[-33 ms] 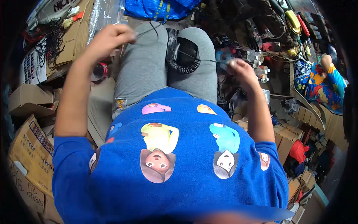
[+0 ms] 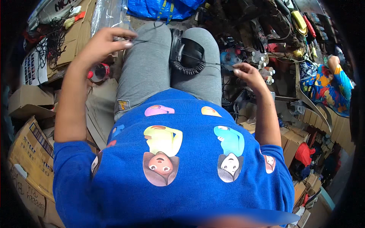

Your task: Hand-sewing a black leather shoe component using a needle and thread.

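Observation:
Between my knees sits a black shoe-like piece (image 2: 178, 43) with a ridged, curved edge (image 2: 188, 71) and a dark opening. A thin dark thread (image 2: 211, 63) crosses it and runs out towards both sides. Over my left thigh, my left hand (image 2: 110, 42) has thumb and forefinger apart, the thread's other stretch (image 2: 142, 40) lying close to the fingertips. Right of the knees, my right hand (image 2: 248, 74) is loosely curved with its fingers parted, near the thread's right end. Whether the thread touches either hand is hard to make out.
Cardboard boxes (image 2: 32, 100) and a red-labelled bottle (image 2: 99, 72) lie to the left. Several plastic bottles (image 2: 262, 62) stand right of my knees. A blue bag (image 2: 163, 9) lies ahead. At the far right is another person's colourful sleeve (image 2: 340, 85).
My left hand has opened from a pinch on the thread and shifted slightly left. My right hand's fingers have loosened. The thread hangs slacker; the black piece stays between my knees.

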`<state>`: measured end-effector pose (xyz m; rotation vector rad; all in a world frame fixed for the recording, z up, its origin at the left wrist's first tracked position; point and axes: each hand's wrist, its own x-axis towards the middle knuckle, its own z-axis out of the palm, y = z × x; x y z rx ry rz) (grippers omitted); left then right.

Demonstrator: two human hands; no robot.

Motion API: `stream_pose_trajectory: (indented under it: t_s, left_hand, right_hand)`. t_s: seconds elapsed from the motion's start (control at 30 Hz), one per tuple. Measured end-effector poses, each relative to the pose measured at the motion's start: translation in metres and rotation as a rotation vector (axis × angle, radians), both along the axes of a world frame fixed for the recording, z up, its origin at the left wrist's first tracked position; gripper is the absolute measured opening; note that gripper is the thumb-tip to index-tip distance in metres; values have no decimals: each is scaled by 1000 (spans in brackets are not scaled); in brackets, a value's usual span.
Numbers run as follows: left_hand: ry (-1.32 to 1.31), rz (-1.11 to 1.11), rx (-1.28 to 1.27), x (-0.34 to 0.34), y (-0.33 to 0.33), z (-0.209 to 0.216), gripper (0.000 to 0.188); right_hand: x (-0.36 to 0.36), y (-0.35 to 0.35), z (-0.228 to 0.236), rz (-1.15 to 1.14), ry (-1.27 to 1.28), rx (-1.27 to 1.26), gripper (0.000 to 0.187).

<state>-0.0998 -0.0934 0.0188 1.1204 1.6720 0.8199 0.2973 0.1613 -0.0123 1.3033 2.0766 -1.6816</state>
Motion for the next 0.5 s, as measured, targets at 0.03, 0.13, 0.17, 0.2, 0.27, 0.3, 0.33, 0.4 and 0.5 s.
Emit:
stream_pose_trajectory:
  t_s: [0.03,0.13,0.17,0.2,0.27,0.3,0.33,0.4,0.5]
  left_hand:
    - [22,46,142,-3,-12,9,42]
    - [-76,369,306,-8,-23,13,41]
    - [286,273,455,-7,-17,6,33]
    - [325,147,422,8,-9,6,30]
    - [412,-91,404,57,11,17,23]
    - [429,-222,434,75,20,11,27]
    - [431,-313,431,90,28,3,30]
    - [594,-427,347,112,38,-7,33]
    - [647,-509,332,121,47,-14,30]
  right_hand:
    - [13,8,1,-3,-14,-16,37]
    - [13,28,10,-106,89,107,39]
    - [7,32,14,-91,170,191,39]
    - [-21,23,31,-72,252,269,38]
    - [-63,9,49,98,307,150,38]
    - [-85,-2,54,227,261,189,38]
    - [-105,-14,58,357,212,228,37]
    - [-135,-34,63,638,-38,349,36]
    - [-145,-39,54,809,-73,555,40]
